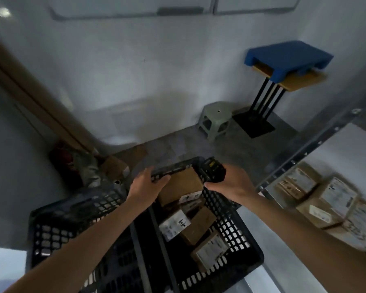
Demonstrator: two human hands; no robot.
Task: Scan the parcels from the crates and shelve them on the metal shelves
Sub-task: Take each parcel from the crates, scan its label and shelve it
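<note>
Now, grip by grip, placed against the crate.
Right hand: the right hand (230, 182) wraps its fingers round a black scanner (212, 170), held just above the far right corner of the crate (230, 210).
Left hand: the left hand (148, 185) grips the crate's far rim, thumb curled over the edge; its fingers lie partly hidden behind the rim, and whether they also touch the box below cannot be told.
Box: a plain brown box (182, 185) leans tilted against the far wall inside the crate, between the two hands.
Parcels: more parcels (199, 227) with white labels lie in a row along the crate's right side, nearer the person than the box.
Second crate: another black crate (72, 220) sits touching the first on its left.
Shelf: a metal shelf (300, 157) stands right of the crate, with labelled parcels stacked on it.
Stool: a pale stool (217, 119) stands on the floor well beyond the crate, by the wall.
</note>
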